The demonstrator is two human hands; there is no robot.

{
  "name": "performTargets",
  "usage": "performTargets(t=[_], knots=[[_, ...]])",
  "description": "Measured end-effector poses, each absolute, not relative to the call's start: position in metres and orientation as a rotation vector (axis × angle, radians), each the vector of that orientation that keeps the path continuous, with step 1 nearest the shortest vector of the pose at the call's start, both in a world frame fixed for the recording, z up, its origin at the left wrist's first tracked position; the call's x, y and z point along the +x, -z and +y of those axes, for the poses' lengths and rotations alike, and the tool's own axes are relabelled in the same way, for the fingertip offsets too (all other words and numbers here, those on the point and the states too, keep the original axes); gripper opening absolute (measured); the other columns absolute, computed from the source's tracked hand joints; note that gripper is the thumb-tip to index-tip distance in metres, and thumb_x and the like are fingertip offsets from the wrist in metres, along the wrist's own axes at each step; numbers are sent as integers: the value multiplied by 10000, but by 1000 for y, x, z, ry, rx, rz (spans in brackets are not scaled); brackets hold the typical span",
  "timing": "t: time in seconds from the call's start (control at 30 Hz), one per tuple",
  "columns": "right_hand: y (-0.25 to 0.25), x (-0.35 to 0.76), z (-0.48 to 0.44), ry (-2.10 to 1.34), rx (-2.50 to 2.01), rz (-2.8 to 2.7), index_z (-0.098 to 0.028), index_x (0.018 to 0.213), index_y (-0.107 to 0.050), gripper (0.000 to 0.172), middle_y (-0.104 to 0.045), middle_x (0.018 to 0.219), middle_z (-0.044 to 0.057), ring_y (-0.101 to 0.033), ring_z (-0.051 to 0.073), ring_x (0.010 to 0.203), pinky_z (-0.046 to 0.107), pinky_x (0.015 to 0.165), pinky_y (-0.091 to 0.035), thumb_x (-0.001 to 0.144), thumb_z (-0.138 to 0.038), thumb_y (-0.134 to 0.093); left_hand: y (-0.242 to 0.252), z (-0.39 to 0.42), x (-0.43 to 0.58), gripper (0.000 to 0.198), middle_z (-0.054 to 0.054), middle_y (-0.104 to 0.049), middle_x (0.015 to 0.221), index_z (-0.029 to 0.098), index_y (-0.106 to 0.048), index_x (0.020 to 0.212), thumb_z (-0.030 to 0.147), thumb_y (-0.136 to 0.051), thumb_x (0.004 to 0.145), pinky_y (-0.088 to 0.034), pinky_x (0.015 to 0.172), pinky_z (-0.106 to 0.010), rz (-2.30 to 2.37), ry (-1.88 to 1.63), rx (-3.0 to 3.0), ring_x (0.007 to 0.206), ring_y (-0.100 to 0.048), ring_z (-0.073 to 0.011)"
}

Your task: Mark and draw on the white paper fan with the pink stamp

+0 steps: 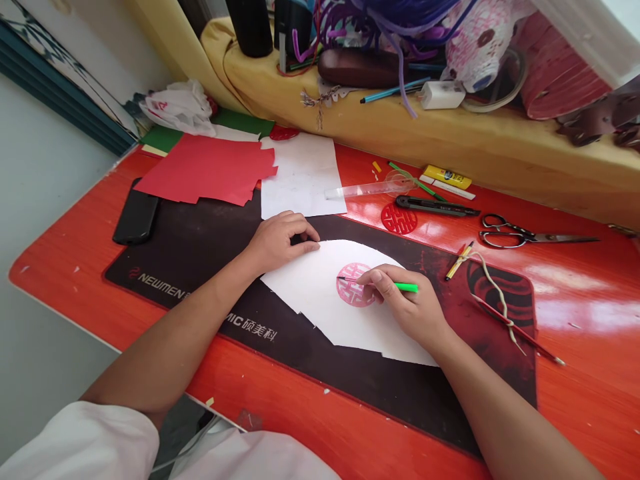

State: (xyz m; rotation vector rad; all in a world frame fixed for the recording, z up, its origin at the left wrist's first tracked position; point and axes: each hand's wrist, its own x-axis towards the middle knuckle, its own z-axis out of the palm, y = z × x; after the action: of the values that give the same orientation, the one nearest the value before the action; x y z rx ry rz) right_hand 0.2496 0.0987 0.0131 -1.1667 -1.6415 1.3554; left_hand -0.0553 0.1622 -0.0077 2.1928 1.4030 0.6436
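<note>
Red counter [575,373]: your right hand [400,308] grips a green pen [406,287], tip on the pink round mark [349,288]; your left hand [283,243] lies open on the white paper [310,300]

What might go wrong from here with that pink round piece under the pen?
The pink round piece may be loose on the white sheet; I cannot tell if it is fixed, so the green pen in the right hand could nudge it and spoil the line. The left hand presses only near the sheet's edge, so the sheet might also slide on the dark desk mat.
</note>
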Motion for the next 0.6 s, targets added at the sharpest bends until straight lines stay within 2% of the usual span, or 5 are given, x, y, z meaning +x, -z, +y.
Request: performTargets(t=[0.6], knots=[[-20, 248, 92, -1197, -1234, -1401, -226, 854, -851, 527, -730, 666, 44, -626, 177, 592, 316, 571, -517, 1048, -685, -678, 6, 163, -56, 178, -12, -770, 960, 283, -819, 974, 440, -737, 996, -490, 861, -360, 1410, -600, 2176, 978, -671, -227]])
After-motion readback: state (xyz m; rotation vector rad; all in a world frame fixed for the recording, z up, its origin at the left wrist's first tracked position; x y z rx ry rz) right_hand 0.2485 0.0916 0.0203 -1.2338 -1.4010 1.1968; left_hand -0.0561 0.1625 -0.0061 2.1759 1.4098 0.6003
